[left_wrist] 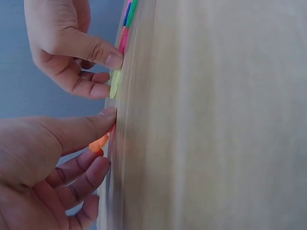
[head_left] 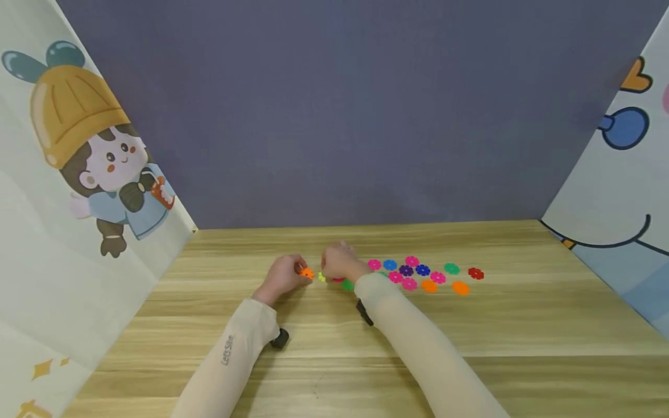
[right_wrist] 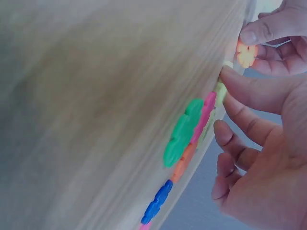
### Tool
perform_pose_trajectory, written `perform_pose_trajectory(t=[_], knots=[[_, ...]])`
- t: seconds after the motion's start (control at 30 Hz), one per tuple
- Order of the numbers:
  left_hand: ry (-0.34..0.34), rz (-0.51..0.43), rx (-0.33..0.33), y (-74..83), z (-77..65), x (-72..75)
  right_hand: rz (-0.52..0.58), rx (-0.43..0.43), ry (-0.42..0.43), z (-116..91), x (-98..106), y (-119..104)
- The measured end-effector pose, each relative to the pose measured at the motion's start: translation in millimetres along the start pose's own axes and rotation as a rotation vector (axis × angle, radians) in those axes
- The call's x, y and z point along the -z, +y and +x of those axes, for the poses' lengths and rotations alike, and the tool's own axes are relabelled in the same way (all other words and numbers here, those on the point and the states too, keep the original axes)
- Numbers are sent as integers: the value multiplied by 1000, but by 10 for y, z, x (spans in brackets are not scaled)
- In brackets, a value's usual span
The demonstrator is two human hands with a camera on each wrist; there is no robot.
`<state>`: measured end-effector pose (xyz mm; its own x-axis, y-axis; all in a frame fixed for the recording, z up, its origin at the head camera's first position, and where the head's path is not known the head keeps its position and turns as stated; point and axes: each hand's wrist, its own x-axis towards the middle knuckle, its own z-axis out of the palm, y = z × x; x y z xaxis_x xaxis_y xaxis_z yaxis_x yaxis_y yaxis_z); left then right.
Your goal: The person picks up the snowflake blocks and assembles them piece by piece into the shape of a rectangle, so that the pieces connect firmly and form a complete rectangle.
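My left hand [head_left: 284, 275] pinches an orange notched building disc [head_left: 307, 273] between thumb and fingers, tilted up just over the table at the left end of the discs. Close beside it, my right hand [head_left: 340, 261] has its thumb and fingers on a yellow-green notched disc [left_wrist: 115, 85] at the tabletop, its thumb and index finger on either side. In the right wrist view the orange disc [right_wrist: 247, 54] faces the camera, partly covered by the left fingers. A green disc [right_wrist: 184, 133] and a pink disc [right_wrist: 207, 111] lie near the right hand, partly hidden by it in the head view.
More notched discs spread rightward over the wood-grain table [head_left: 324, 371], among them a blue disc [head_left: 389, 265], a purple disc [head_left: 406, 270], an orange disc [head_left: 461, 288] and a dark red disc [head_left: 476, 273]. A grey-blue panel [head_left: 334, 116] stands behind; printed walls flank both sides.
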<state>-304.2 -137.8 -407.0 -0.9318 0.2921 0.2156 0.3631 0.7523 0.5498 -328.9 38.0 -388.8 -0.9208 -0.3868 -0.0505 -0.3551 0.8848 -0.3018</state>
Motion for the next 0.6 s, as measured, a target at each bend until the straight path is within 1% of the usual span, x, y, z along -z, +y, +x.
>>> perform_pose_trajectory(t=[0.1,0.2,0.33,0.47,0.6], knots=[[-6,-17,-11,-1,-23,6,32,15,12,-2,-22,30],[-22,-21,-14,11,-34,12,129,48,32,-15,-42,88],[-36,-10,-9,25,-50,24,248,122,41,-41,-64,149],[-35,0,3,42,-52,40,278,191,62,-78,-50,167],[-28,2,-5,47,-54,55,276,209,89,-131,-11,162]])
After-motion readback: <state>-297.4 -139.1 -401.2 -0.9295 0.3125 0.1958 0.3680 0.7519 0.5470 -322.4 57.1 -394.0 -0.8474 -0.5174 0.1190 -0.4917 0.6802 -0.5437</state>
